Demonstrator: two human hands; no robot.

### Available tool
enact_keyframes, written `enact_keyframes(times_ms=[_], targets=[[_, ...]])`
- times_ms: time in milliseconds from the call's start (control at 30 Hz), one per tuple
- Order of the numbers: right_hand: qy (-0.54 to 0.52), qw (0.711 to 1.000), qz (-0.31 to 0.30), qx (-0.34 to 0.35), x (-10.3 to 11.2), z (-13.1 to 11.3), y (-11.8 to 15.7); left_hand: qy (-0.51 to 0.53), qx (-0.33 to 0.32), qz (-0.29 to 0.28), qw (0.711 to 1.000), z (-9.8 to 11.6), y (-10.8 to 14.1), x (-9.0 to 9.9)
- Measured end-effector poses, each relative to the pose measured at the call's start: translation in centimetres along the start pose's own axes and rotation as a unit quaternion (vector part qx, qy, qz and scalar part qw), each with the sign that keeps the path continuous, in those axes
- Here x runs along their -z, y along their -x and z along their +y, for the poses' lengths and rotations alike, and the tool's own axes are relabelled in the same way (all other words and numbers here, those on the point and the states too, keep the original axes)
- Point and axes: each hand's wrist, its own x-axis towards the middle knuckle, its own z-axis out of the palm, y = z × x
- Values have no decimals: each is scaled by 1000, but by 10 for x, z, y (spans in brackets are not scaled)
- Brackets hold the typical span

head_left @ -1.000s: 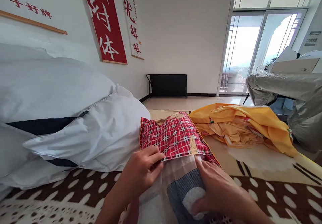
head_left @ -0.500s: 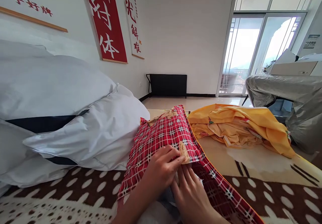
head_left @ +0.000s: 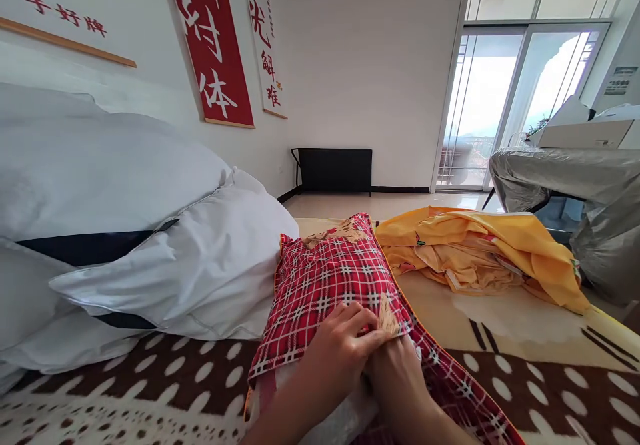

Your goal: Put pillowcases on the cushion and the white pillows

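Our left hand (head_left: 345, 338) is curled nearly closed, its thumb and fingertips pinching the open edge of a red plaid pillowcase (head_left: 320, 292) by a tan patch (head_left: 386, 315). Our right hand (head_left: 401, 368) goes in under that edge; its fingers are hidden, so we can't tell how far open they are or if they grip anything. The pillowcase lies right in front of us, puffy and soft, with white and black lines making squares and orange along its side. Below it, we see some of a pale, crinkly pillow (head_left: 345, 422). All around is a fuzzy blanket (head_left: 200, 375), brown with cream ovals. On the left sit smooth white pillows (head_left: 145, 172) with dark bands; on the right is a crumpled yellow cloth (head_left: 500, 228). On the wall, a red scroll (head_left: 220, 65) ends with 体, a white scroll (head_left: 265, 38) ends with 解难, and a banner (head_left: 65, 22) says 手好牌 in red. One white box (head_left: 585, 134) has print too small to read.
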Motion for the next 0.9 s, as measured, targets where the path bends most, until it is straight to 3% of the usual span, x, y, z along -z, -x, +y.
enact_keyframes(times_ms=[200,267,333,433,500,567,700,800,900], targets=[[65,979,-170,-93,42,33,-1,-80,143,-115,980,-23,10,26],[78,976,-180,-99,48,41,8,-82,168,-151,971,-26,10,31],[107,984,-122,-75,53,42,19,-82,165,-176,967,-27,8,33],[94,993,29,69,57,27,31,-78,146,-184,969,-27,5,32],[27,975,135,172,57,8,29,-72,133,-172,974,-27,5,30],[-22,959,191,210,50,-11,21,-59,126,-156,978,-26,6,30],[-40,967,140,210,27,-27,2,-41,157,-168,972,-21,6,31],[-63,973,119,187,17,-16,-3,-47,177,-175,967,-21,5,32],[-89,974,137,156,16,3,-4,-84,196,-141,967,-26,5,33]])
